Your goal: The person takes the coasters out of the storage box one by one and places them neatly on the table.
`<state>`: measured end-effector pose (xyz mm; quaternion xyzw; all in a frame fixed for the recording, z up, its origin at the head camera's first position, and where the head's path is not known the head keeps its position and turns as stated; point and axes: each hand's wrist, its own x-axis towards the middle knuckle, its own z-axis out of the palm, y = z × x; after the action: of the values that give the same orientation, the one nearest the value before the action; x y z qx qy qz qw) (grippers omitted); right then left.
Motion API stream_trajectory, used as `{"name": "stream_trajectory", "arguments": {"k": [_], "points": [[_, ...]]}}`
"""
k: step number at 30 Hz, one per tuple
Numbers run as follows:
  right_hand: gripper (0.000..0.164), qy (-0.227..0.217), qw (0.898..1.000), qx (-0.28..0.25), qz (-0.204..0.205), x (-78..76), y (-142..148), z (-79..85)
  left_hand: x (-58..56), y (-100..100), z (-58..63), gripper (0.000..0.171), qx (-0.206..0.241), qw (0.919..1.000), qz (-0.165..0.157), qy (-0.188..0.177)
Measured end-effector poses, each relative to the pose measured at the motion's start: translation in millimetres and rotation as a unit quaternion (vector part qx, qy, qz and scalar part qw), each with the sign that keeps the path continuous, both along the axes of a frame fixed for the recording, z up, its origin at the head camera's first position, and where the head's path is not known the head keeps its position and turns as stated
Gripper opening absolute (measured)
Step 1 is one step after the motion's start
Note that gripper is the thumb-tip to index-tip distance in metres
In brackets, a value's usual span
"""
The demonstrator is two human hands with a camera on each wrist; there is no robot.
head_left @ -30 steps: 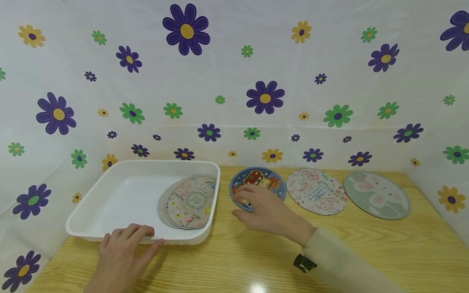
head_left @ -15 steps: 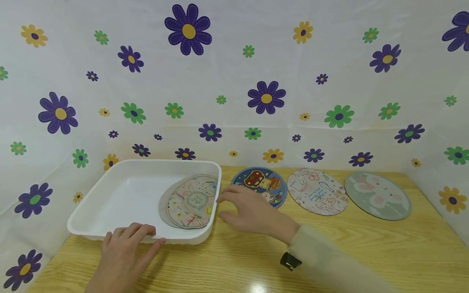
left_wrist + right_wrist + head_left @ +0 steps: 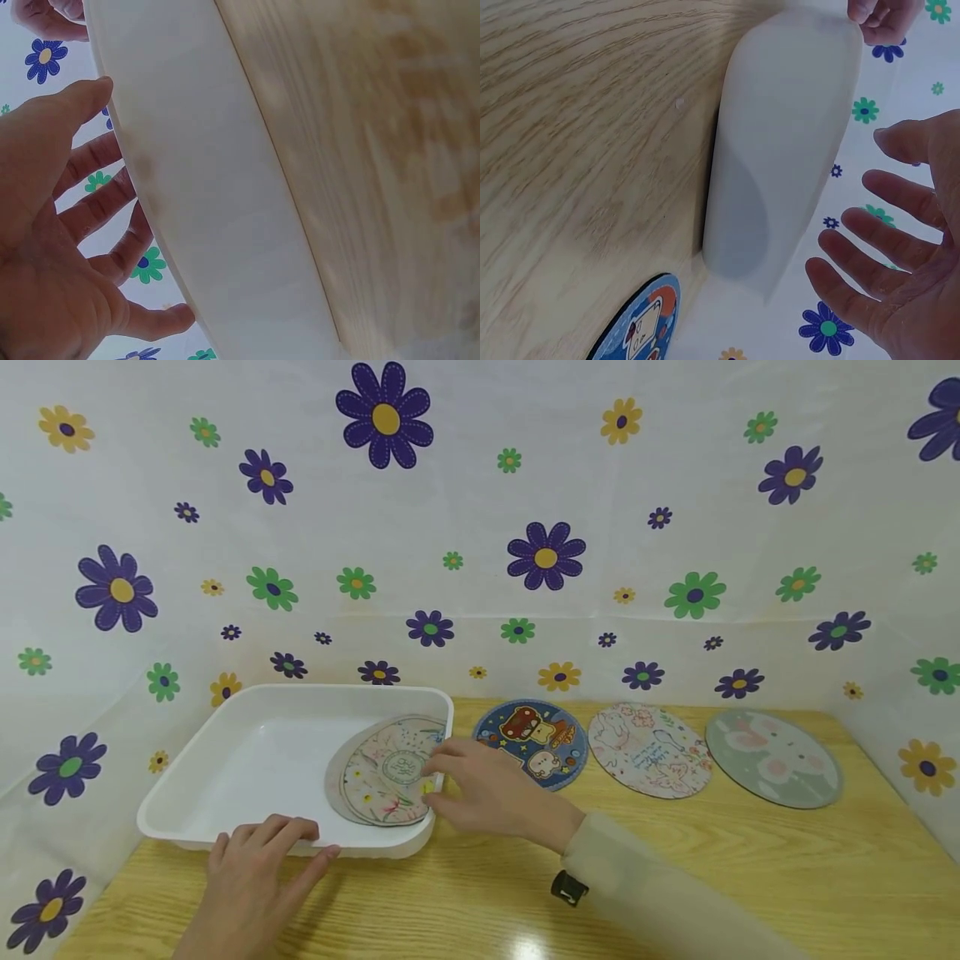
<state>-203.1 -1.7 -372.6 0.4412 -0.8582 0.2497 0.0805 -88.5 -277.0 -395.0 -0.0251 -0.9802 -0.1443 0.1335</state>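
In the head view, a white plastic tray [image 3: 247, 760] stands at the left of the table. My left hand [image 3: 251, 881] grips its front rim, fingers bent over the edge and thumb on the outer side. Inside, against the right wall, a floral round mat [image 3: 378, 785] overlaps a greyish round mat [image 3: 334, 793]. My right hand [image 3: 491, 793] is over the tray's right rim beside the floral mat; in the right wrist view its fingers [image 3: 889, 240] are spread and hold nothing. Whether its fingertips touch the floral mat is unclear.
Along the table's back lie a blue cartoon mat [image 3: 534, 743], a white mat with pink drawings [image 3: 649, 752] and a grey-green mat [image 3: 774, 758], side by side. The wooden table [image 3: 480, 902] meets a flower-patterned cloth [image 3: 480, 493] behind and at both sides.
My right hand has moved left from over the blue cartoon mat to the tray's right rim, uncovering most of that mat. My left hand has stayed on the front rim.
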Motion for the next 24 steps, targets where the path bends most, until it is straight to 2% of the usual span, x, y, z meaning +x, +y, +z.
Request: {"name": "stream_trajectory", "arguments": {"k": [6,10,16,24], "points": [[0.025,0.007,1.000,0.008,0.017,-1.8,-10,-2.0,0.7,0,0.1,0.029,0.001,1.0000,-0.002,0.008],[0.027,0.001,0.999,0.028,0.017,-3.4,-17,-1.4,1.2,0,-0.3,0.028,0.001,0.9997,-0.005,0.024],[0.029,-0.010,0.998,0.054,0.026,-6.6,-32,-0.7,0.0,-1,-0.4,0.029,-0.005,0.9998,-0.004,0.018],[0.028,-0.023,0.994,0.102,0.036,-10.6,-53,-3.0,0.8,-1,-1.5,0.028,-0.005,0.9995,-0.005,0.032]]}}
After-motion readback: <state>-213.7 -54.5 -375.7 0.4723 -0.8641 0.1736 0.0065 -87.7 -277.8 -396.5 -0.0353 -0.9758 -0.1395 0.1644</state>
